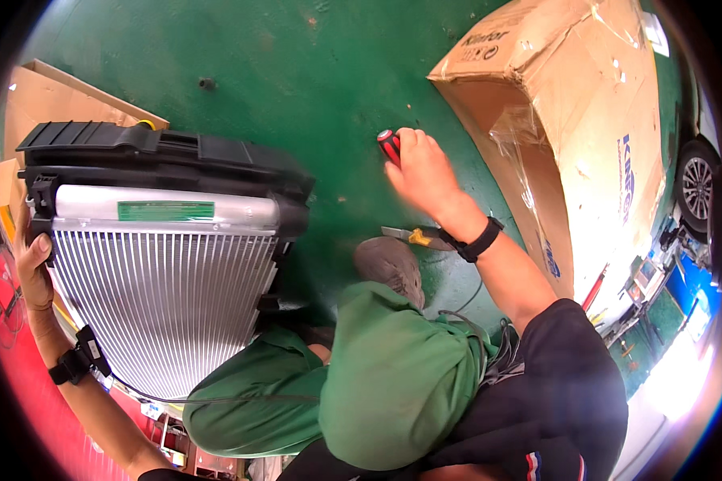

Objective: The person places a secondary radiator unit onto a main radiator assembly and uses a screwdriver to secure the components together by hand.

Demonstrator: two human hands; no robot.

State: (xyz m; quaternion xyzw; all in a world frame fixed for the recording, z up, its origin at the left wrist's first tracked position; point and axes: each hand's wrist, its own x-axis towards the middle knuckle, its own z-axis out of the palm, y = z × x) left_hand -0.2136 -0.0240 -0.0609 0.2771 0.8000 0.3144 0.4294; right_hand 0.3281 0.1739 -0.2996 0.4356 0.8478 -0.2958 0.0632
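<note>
On the left stands a car radiator assembly (160, 280), its silver finned core facing me and a black plastic frame (208, 152) along its top. A green label (166, 211) is stuck on the silver tube under that frame. My left hand (34, 268) is closed round the radiator's left edge, thumb in front and the other fingers mostly hidden. Out over the green floor, apart from the radiator, my right hand (425, 172) grips a screwdriver by its red and black handle (389, 148). The shaft cannot be seen.
An open cardboard box (594, 144) lies at the right. More cardboard (52, 104) is behind the radiator. A yellow-and-grey utility knife (417, 236) lies by my shoe (389, 260). A small dark piece (208, 83) is on the floor. A car wheel (696, 180) shows far right.
</note>
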